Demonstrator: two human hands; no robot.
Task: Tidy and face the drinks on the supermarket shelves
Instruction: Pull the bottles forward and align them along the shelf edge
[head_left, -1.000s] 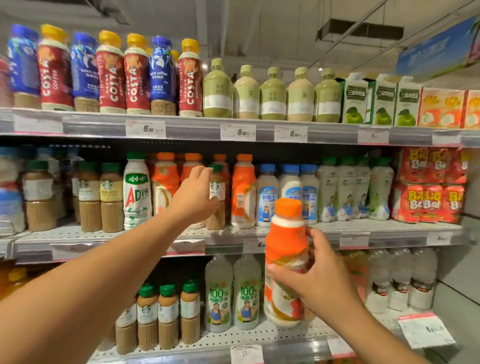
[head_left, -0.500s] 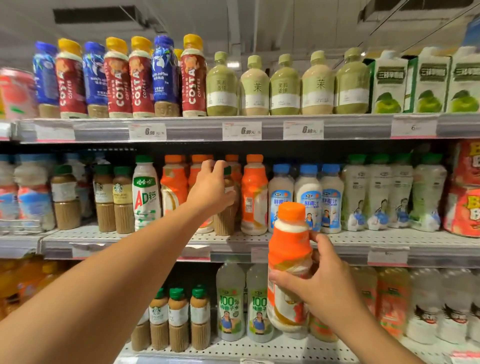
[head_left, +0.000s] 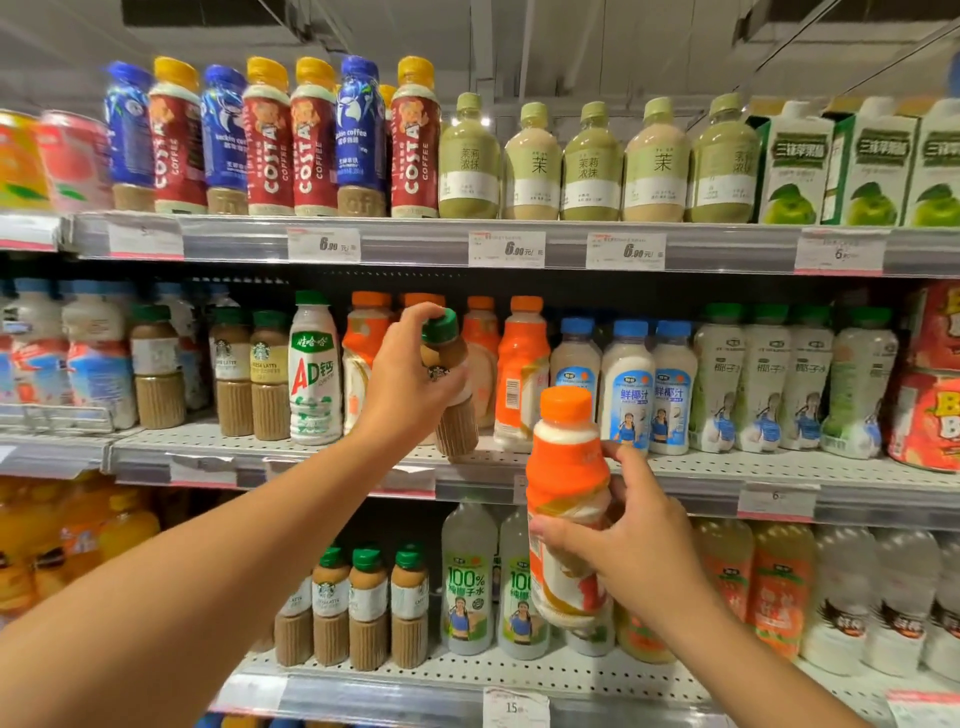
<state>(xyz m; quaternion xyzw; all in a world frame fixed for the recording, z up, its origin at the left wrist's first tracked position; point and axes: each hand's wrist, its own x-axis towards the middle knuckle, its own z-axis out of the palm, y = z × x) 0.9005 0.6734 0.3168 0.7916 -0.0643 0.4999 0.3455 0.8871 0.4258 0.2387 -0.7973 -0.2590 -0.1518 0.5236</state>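
My left hand (head_left: 410, 371) grips a green-capped Starbucks coffee bottle (head_left: 451, 395), tilted and lifted a little off the middle shelf (head_left: 727, 467) among the orange-capped bottles (head_left: 522, 374). My right hand (head_left: 631, 545) holds an orange-and-white bottle with an orange cap (head_left: 566, 499) in front of the shelf edge, upright, below the blue-capped coconut milk bottles (head_left: 631, 387).
Two more Starbucks bottles (head_left: 252, 374) and a green-capped AD bottle (head_left: 314, 371) stand left of my left hand. Costa coffee bottles (head_left: 311, 140) and green tea bottles (head_left: 535, 163) line the top shelf. Starbucks and coconut water bottles (head_left: 467, 582) fill the lower shelf.
My left hand has closed round the Starbucks bottle between the orange bottles and pulled it forward and up, tilted. My right hand stays in front of the shelf with the orange bottle.
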